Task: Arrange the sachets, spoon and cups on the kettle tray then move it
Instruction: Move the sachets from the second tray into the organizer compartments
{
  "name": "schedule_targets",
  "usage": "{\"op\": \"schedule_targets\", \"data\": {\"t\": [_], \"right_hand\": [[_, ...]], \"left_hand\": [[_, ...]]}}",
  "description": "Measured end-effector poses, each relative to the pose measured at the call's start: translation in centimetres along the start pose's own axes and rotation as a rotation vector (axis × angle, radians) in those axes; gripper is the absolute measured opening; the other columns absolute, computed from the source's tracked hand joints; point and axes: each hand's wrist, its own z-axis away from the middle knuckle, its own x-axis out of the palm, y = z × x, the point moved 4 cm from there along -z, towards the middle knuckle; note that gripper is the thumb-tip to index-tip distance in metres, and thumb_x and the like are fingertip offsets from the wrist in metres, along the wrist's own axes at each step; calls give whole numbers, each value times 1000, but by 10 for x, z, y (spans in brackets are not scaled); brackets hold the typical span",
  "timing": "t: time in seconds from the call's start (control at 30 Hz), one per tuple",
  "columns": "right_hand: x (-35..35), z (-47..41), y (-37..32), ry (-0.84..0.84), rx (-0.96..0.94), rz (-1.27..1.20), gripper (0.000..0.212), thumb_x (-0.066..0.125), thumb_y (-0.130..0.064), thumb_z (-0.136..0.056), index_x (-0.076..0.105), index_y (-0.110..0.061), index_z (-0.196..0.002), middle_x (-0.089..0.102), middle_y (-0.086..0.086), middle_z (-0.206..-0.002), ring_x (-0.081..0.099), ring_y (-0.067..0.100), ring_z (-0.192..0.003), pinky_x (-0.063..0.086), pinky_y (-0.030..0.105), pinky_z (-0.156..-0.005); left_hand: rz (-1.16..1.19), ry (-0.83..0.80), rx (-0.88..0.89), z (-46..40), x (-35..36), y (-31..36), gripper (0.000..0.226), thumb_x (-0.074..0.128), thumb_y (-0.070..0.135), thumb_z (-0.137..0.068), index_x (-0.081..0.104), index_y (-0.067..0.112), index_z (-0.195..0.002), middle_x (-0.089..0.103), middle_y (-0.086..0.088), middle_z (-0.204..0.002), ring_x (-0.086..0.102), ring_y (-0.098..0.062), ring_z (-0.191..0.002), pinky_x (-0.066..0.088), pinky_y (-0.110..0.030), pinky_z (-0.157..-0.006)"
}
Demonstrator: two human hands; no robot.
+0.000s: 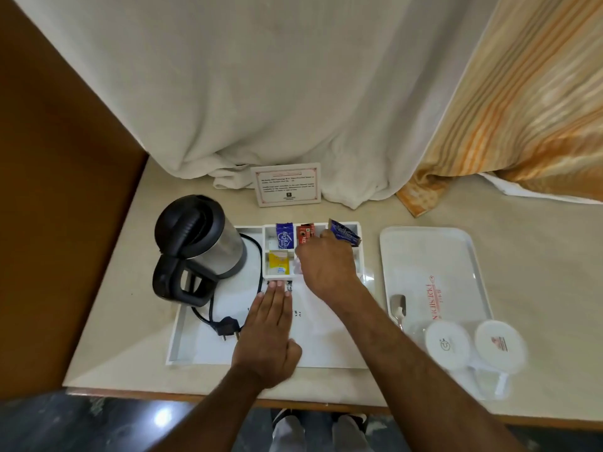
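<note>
**Sachet poised over the upper-right compartment**

Sachet placement is the step in hand. The right hand (326, 265) reaches to the upper centre of the frame, over the white compartment organiser (359, 252) at the far end of the kettle tray (182, 337). Its fingertips pinch 1 dark blue sachet (344, 235) at its left end; the rest of the packet runs up and to the right of the fingers, its long axis tilted, lying across the upper-right compartment. Whether it already touches the compartment floor cannot be told.

The left hand (270, 334) lies flat and open on the tray floor, holding nothing, its fingertips touching the organiser's near wall, apparently steadying it.

3 compartments already hold packets: a blue sachet (284, 238) upright at upper left, a red sachet (305, 234) beside it, a yellow sachet (278, 263) below the blue one. The kettle (199, 246) stands at the tray's left with its cord (261, 272) and plug (228, 329) loose on the tray.

Spoon (398, 309) and 2 upturned cups (447, 344) (499, 345) sit in the lower right of the frame, on or just beside a second tray (456, 249), well apart from the kettle tray. The right hand is much the nearer to them, so it would likely fetch them next.
</note>
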Motion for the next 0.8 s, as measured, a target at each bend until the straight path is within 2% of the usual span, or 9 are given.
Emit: {"op": "schedule_targets", "data": {"t": [0.13, 0.27, 0.37, 0.5, 0.6, 0.7, 0.8], "right_hand": [[9, -2, 3, 6, 25, 65, 17, 62, -6, -81, 69, -11, -96, 68, 11, -96, 59, 31, -99, 52, 41, -70], [14, -4, 7, 88, 18, -48, 43, 72, -3, -74, 57, -8, -114, 59, 13, -109, 60, 29, -95, 51, 39, -69], [17, -1, 8, 92, -4, -171, 49, 74, -8, -74, 55, -9, -119, 56, 12, -115, 57, 29, -100, 50, 39, -73], [15, 5, 12, 130, -36, -199, 35, 72, -18, -80, 63, -13, -114, 57, 10, -116, 57, 27, -103, 53, 39, -79], [12, 6, 13, 95, -79, -144, 29, 66, -13, -83, 67, -13, -113, 58, 9, -118, 56, 28, -105, 52, 40, -81], [8, 0, 12, 28, -107, -63, 27, 62, -9, -86, 67, -12, -112, 62, 11, -113, 56, 30, -104, 52, 42, -76], [8, -6, 0, 14, -180, 118, 22, 62, -9, -85, 71, -9, -104, 65, 11, -101, 59, 30, -97, 51, 40, -68]], "left_hand": [[-2, 6, 3, -1, 0, 4, 90, 46, 37, -78, 10, 0, -152, 9, -22, -161, 0, -31, -151, 8, -47, -119], [-10, 8, 7, -3, 1, 7, 91, 47, 37, -78, 9, 1, -152, 10, -22, -161, 0, -31, -151, 7, -49, -122], [-1, 6, -12, -2, 0, 5, 90, 45, 38, -78, 8, 3, -153, 11, -20, -161, 3, -31, -150, 10, -50, -120], [6, 2, -11, -3, 2, 3, 90, 43, 39, -79, 6, 4, -153, 8, -19, -162, 0, -30, -151, 9, -49, -122], [-6, -11, -15, -3, 2, 3, 89, 43, 39, -80, 6, 4, -153, 5, -18, -162, -4, -29, -151, 4, -45, -120], [-7, -18, -16, -2, 3, 3, 89, 43, 39, -80, 7, 3, -153, 6, -19, -162, -4, -29, -151, 4, -45, -120], [8, -5, -8, -3, 3, 2, 89, 44, 38, -79, 9, 2, -153, 8, -20, -162, -2, -30, -151, 8, -47, -119]]}}
